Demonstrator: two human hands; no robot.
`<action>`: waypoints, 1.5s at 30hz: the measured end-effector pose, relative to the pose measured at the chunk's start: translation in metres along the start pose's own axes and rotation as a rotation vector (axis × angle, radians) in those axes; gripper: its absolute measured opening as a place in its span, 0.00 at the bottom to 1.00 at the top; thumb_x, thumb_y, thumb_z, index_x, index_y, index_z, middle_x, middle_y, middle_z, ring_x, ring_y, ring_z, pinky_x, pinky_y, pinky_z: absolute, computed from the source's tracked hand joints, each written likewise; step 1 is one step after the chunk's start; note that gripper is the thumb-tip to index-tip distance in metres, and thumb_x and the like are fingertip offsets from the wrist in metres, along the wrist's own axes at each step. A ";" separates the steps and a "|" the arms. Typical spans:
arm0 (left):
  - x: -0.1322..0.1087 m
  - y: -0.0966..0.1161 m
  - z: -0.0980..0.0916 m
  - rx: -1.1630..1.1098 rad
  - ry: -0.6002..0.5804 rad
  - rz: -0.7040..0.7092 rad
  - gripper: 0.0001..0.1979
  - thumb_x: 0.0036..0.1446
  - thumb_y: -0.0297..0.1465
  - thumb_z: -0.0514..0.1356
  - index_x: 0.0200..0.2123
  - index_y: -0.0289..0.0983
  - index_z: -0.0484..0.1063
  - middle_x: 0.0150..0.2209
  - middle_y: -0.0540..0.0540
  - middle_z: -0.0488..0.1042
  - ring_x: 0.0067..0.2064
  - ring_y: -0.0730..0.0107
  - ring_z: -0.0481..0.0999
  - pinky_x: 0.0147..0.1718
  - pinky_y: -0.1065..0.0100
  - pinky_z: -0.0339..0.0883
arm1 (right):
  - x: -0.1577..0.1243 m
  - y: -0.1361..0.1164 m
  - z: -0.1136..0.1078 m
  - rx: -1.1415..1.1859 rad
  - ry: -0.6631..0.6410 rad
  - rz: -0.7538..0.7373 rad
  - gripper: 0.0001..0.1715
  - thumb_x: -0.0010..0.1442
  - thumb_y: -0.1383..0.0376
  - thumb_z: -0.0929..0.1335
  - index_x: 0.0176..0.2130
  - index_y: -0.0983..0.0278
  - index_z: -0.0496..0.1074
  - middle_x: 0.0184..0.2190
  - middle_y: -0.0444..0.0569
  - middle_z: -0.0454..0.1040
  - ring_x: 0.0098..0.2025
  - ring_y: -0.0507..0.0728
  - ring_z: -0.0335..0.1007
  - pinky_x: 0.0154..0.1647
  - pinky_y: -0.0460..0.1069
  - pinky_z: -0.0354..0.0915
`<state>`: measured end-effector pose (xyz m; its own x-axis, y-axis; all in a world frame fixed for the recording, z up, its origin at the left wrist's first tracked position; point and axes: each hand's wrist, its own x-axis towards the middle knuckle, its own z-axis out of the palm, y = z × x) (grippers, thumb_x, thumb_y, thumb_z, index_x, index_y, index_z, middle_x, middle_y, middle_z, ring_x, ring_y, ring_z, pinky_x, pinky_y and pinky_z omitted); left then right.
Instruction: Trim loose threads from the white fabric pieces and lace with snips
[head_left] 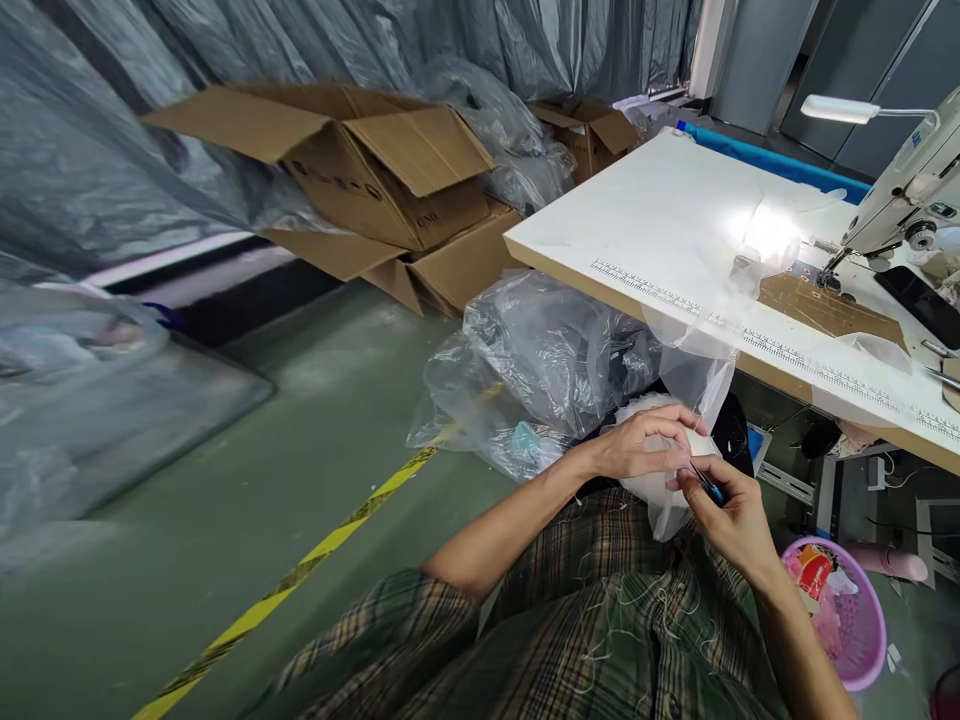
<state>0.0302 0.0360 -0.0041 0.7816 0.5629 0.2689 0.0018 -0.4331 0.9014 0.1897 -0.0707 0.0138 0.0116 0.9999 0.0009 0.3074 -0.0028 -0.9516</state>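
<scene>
My left hand (646, 442) is closed around a piece of sheer white fabric (679, 385) that hangs from the table edge down into my lap. My right hand (731, 515) pinches small blue-handled thread snips (709, 487) right against the fabric, just below the left fingers. The two hands touch over my plaid-clad knees. White thread scraps lie scattered on my trousers.
A white sewing table (660, 215) with a printed ruler along its edge carries a sewing machine (911, 185) with a lit lamp. Clear plastic bags (540, 365) sit under it. Open cardboard boxes (375, 170) stand on the green floor. A pink basket (844, 610) is at right.
</scene>
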 end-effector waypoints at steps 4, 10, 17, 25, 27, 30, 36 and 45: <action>-0.006 0.000 0.003 -0.264 0.074 -0.209 0.18 0.54 0.46 0.65 0.28 0.35 0.73 0.31 0.45 0.78 0.34 0.67 0.76 0.38 0.64 0.71 | 0.005 0.001 -0.005 -0.049 -0.055 -0.004 0.16 0.59 0.55 0.67 0.29 0.64 0.77 0.22 0.46 0.75 0.24 0.52 0.65 0.25 0.45 0.62; -0.015 0.005 -0.001 -0.294 0.152 -0.480 0.19 0.51 0.42 0.68 0.39 0.32 0.79 0.25 0.50 0.74 0.26 0.75 0.69 0.27 0.72 0.62 | 0.021 0.012 -0.010 -0.043 0.063 0.065 0.35 0.65 0.41 0.57 0.31 0.65 0.75 0.24 0.47 0.71 0.24 0.52 0.63 0.23 0.46 0.59; -0.014 0.007 -0.002 -0.228 0.193 -0.438 0.15 0.53 0.40 0.66 0.35 0.33 0.81 0.33 0.45 0.81 0.33 0.69 0.75 0.34 0.69 0.67 | 0.036 0.013 -0.005 -0.118 0.047 0.089 0.43 0.61 0.34 0.54 0.29 0.64 0.75 0.19 0.45 0.66 0.20 0.52 0.60 0.21 0.47 0.55; -0.013 0.007 0.000 -0.183 0.202 -0.439 0.13 0.54 0.39 0.65 0.34 0.35 0.81 0.33 0.46 0.82 0.34 0.68 0.77 0.35 0.68 0.69 | 0.040 0.016 0.005 -0.114 0.159 0.073 0.38 0.61 0.34 0.56 0.23 0.62 0.67 0.16 0.41 0.60 0.20 0.51 0.54 0.21 0.47 0.51; -0.014 0.008 0.000 -0.176 0.210 -0.438 0.12 0.54 0.38 0.65 0.34 0.35 0.81 0.33 0.46 0.82 0.34 0.69 0.77 0.36 0.68 0.70 | 0.032 0.020 0.006 -0.091 0.148 0.112 0.38 0.61 0.35 0.55 0.25 0.62 0.67 0.17 0.42 0.60 0.20 0.51 0.54 0.21 0.47 0.51; -0.014 0.011 -0.002 -0.193 0.192 -0.423 0.11 0.55 0.37 0.64 0.34 0.35 0.81 0.34 0.45 0.82 0.35 0.69 0.77 0.37 0.68 0.70 | 0.022 0.024 0.003 -0.110 0.044 0.125 0.38 0.63 0.35 0.53 0.25 0.61 0.65 0.18 0.42 0.60 0.21 0.51 0.55 0.21 0.47 0.52; -0.014 0.016 -0.008 -0.230 0.073 -0.470 0.12 0.52 0.39 0.66 0.32 0.35 0.80 0.32 0.47 0.81 0.35 0.70 0.77 0.36 0.70 0.70 | 0.022 0.015 -0.006 -0.232 -0.150 0.016 0.33 0.66 0.40 0.53 0.23 0.60 0.60 0.19 0.42 0.61 0.22 0.51 0.55 0.24 0.47 0.53; -0.014 0.014 -0.010 -0.320 -0.008 -0.493 0.10 0.52 0.36 0.67 0.30 0.35 0.80 0.30 0.49 0.80 0.33 0.74 0.76 0.35 0.72 0.68 | 0.025 0.020 -0.001 -0.279 -0.123 0.003 0.29 0.65 0.43 0.57 0.23 0.59 0.60 0.17 0.40 0.57 0.21 0.51 0.49 0.24 0.47 0.49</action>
<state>0.0130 0.0293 0.0081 0.7408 0.6382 -0.2096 0.1790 0.1132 0.9773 0.1974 -0.0459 -0.0052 -0.0969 0.9938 -0.0547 0.5568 0.0086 -0.8306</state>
